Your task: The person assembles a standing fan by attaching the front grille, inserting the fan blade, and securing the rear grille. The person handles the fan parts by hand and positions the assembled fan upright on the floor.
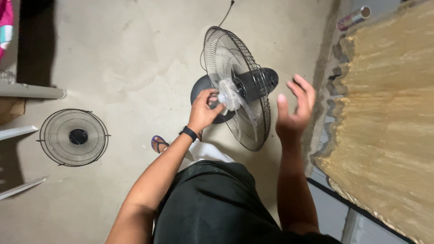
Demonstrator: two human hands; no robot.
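Left hand [204, 108] grips a standing fan's [235, 86] hub.
Right hand [294, 108] hovers beside it, fingers apart; detached grille [73, 137] lies left on floor.

- A room in a home, seen from above, with a bare concrete floor [135, 58], stained and patchy.
- A standing fan [237, 88] rests on its round dark base in the middle of the floor, its front cover off; the loose wire grille [73, 137] lies flat near the left edge.
- A gold pleated curtain [389, 113] (or a bedspread, hard to tell) fills the right side, hanging over a tiled strip.
- A sandalled foot [158, 143] shows on the floor, the casual footwear of someone indoors at home.
- Pale boards and a pipe [31, 91] lean in at the left edge, beside a bright pink cloth [5, 22] in the top left corner.
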